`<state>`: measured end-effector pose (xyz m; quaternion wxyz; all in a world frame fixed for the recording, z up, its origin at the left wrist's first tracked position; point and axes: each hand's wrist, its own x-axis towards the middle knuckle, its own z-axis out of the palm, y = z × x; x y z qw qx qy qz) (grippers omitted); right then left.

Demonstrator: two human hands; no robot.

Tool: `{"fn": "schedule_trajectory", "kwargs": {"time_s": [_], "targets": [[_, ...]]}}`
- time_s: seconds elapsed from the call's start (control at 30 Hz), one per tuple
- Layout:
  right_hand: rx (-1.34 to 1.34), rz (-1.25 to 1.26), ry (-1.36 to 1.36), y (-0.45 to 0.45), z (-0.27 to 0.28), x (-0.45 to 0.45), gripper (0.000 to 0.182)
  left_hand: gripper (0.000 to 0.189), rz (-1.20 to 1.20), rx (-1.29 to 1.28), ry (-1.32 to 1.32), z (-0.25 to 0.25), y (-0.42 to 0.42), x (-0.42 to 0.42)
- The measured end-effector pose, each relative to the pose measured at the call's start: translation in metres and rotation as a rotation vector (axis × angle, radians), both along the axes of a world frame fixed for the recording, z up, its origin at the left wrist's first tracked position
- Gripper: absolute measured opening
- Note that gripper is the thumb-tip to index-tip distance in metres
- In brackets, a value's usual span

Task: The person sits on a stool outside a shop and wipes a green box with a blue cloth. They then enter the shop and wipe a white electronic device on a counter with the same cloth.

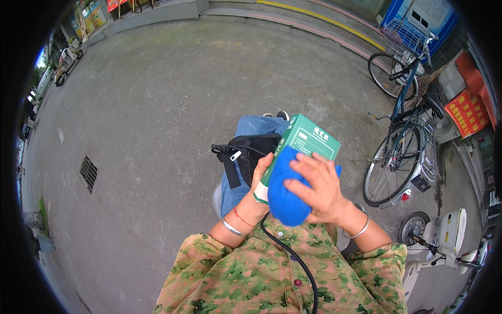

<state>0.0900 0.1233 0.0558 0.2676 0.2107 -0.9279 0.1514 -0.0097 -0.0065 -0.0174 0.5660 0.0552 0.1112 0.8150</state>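
Note:
My left hand [260,184] grips a green and white cardboard box [319,137] at its left edge, with the thumb along the printed side. The box is tilted above my lap and bears writing. Over its lower face lies a smooth blue cloth [288,196]. My right hand [319,184] presses the cloth against the box, fingers spread and slightly blurred. The cloth hides what lies beneath it, and the left fingers are hidden behind the box. Below the box, a black bag [248,157] with a white zipper pull rests on my jeans [255,125].
A bicycle [402,102] with a wire basket stands to the right, and a white scooter [439,243] at lower right. A drain grate [88,174] is set into the concrete at left. Steps [298,19] with a yellow edge run along the far side. A black cable [298,259] crosses my shirt.

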Motion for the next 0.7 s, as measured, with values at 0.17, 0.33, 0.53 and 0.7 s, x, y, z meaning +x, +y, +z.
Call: {"fn": "schedule_trajectory", "kwargs": {"time_s": [0.17,0.33,0.53,0.7], "targets": [[-0.014,-0.243,0.148,0.023,0.013,-0.012,0.058,0.054,-0.064,0.1,-0.226,-0.011,0.0,-0.003],[-0.03,-0.25,0.183,0.039,-0.004,0.005,0.054,0.056,-0.062,0.187,-0.231,-0.013,0.0,-0.006],[0.061,0.138,-0.018,0.003,-0.004,0.015,0.057,0.064,0.076,0.22,-0.142,-0.018,0.001,-0.015],[0.108,0.087,-0.002,-0.009,0.01,-0.004,0.058,0.059,-0.017,0.039,-0.094,-0.016,0.004,-0.001]]}}
